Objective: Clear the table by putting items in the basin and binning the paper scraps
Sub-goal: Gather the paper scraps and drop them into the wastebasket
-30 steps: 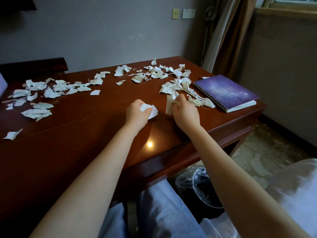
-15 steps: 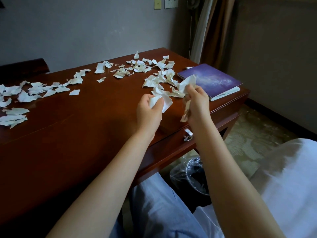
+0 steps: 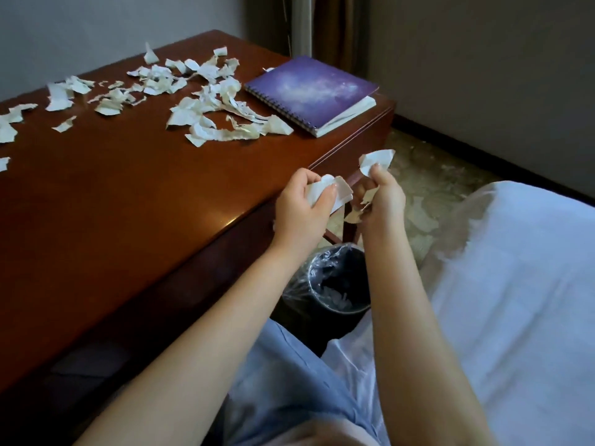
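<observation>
My left hand [image 3: 301, 210] is closed on a wad of white paper scraps [image 3: 339, 192], held just past the table's front edge. Beside it my right hand [image 3: 383, 196] grips more torn scraps [image 3: 376, 159], some sticking up and some hanging below the fist. Both hands hover above a black bin [image 3: 335, 284] lined with clear plastic, which stands on the floor beside the table with a few white bits inside. Many torn scraps [image 3: 209, 104] still litter the brown wooden table [image 3: 128, 194]. No basin is in view.
A purple spiral notebook [image 3: 310, 91] lies at the table's right end. A bed with white sheets [image 3: 515, 284] fills the right side. My legs in light blue trousers [image 3: 289, 381] are below. Curtains and a grey wall stand behind the table.
Both hands picked scraps off the table, lifted them and carried them right and down past the table edge to above the bin. The view has swung right and down.
</observation>
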{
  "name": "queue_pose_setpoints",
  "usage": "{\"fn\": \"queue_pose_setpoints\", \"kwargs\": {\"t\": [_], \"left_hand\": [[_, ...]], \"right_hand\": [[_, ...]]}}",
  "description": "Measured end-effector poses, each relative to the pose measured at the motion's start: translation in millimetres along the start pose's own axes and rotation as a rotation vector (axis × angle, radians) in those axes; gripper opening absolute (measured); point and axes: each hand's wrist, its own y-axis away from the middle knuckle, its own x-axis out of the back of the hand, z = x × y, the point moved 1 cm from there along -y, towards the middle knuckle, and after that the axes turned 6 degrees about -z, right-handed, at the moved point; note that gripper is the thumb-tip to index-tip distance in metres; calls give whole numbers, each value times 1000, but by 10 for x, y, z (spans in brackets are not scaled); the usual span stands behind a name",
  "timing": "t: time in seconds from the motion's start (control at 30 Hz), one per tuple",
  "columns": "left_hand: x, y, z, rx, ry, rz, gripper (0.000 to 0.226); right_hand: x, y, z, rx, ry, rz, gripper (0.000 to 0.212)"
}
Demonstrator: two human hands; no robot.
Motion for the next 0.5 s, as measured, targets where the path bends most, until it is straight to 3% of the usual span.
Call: {"fn": "queue_pose_setpoints", "kwargs": {"t": [0.23, 0.5], "left_hand": [[-588, -32, -623, 161, -129, -171, 15], [-1009, -163, -1330, 501, -286, -320, 9]], "right_hand": [[766, -434, 461, -250, -198, 220, 28], [1366, -877, 1232, -509, -92, 405, 22]]}}
